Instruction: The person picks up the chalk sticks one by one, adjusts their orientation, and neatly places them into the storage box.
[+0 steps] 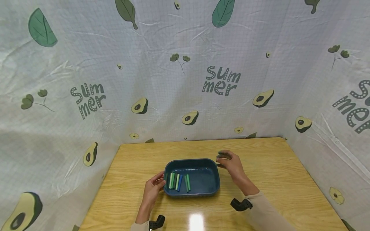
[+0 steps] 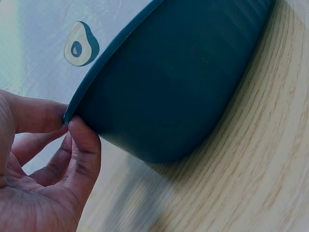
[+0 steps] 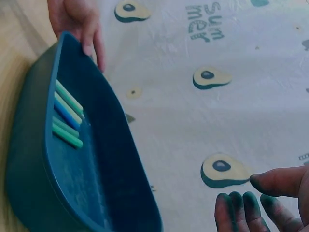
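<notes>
A dark teal plastic tub stands on the table. Inside, toward its left end, lie several green and pale green chalk sticks and one blue chalk stick, roughly side by side. My left hand pinches the tub's left rim between thumb and fingers; the left wrist view shows this grip on the rim closely. Just off the tub's upper right corner, my right hand hovers with loosely bent fingers. In the right wrist view its fingertips are smudged green, and nothing shows between them.
The wooden table extends around the tub on all sides. Behind it and along both sides hangs a white sheet printed with avocados, leaves and lettering. A bright light reflection falls on the table in front of the tub.
</notes>
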Available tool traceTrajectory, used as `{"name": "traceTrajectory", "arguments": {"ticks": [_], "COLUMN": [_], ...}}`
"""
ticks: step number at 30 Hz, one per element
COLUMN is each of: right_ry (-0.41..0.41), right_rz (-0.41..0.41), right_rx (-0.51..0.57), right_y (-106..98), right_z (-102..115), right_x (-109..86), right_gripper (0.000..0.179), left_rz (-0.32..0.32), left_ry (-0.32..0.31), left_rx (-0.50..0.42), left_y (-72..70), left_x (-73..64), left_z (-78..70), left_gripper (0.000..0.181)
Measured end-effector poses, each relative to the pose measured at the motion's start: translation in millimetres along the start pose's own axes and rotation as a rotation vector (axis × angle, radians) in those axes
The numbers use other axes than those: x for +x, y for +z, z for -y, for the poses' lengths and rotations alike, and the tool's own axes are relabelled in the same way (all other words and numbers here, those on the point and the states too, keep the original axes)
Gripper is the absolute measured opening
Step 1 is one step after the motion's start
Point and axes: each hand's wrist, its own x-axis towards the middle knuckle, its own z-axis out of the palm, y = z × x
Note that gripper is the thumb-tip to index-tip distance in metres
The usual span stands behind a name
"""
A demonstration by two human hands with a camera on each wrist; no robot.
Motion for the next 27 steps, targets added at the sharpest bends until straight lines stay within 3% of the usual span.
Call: {"name": "traceTrajectory", "arguments": {"ticks": [8,15,27], "right_ry": [-0.028,-0.054,-0.136], "right_rz": [-0.082,-0.155,-0.329], "right_rx": [-0.016,-0.082,-0.194], "right_y": [-12,-19,-22], "right_z": [-4,-13,-41], "right_x": [2.2,4.0,8.6], "right_gripper": [0.041,0.038,0.036], "left_rz": [-0.008,-0.007,-0.007], "left_ry": [-0.008,0.038,0.000], "left_rx": [-0.003,-0.004,-0.006], "left_y": [-0.6,-0.1,0.5], "left_x": [0.8,0.7,2.5], "left_z": [1.3,4.2,1.8], "left_gripper": [0.044,0.044,0.044]}}
